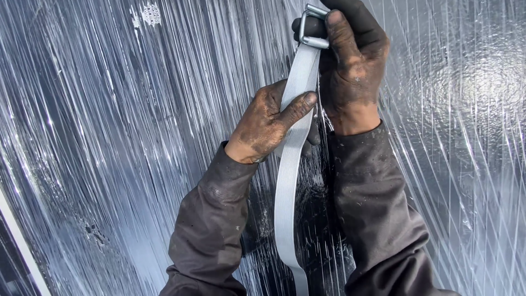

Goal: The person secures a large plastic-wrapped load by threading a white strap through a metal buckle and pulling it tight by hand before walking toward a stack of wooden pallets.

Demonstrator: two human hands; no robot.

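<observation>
Centrally, grey woven strap (290, 164) running upright against a load wrapped in stretch film (109, 137), with a wire buckle (313, 26) at its upper end. Left hand (268, 123) closed on the strap below the buckle, thumb pressed across the webbing. Right hand (350, 60) closed about the buckle itself, fingers curled behind the frame, thumb laid along its side. Both hands soiled dark; dark sleeves (378, 208) reaching up from below the buckle. Strap tail hanging loose beneath the left hand, curving out of view at the lower edge.

Step in hand, judged from the grips: strap being fed or drawn through the buckle, slack not yet taken up. Next move likely calling for a firm hold on the buckle while the webbing is pulled straight and flat, without twist. No open containers in view; contents under the film not discernible.
</observation>
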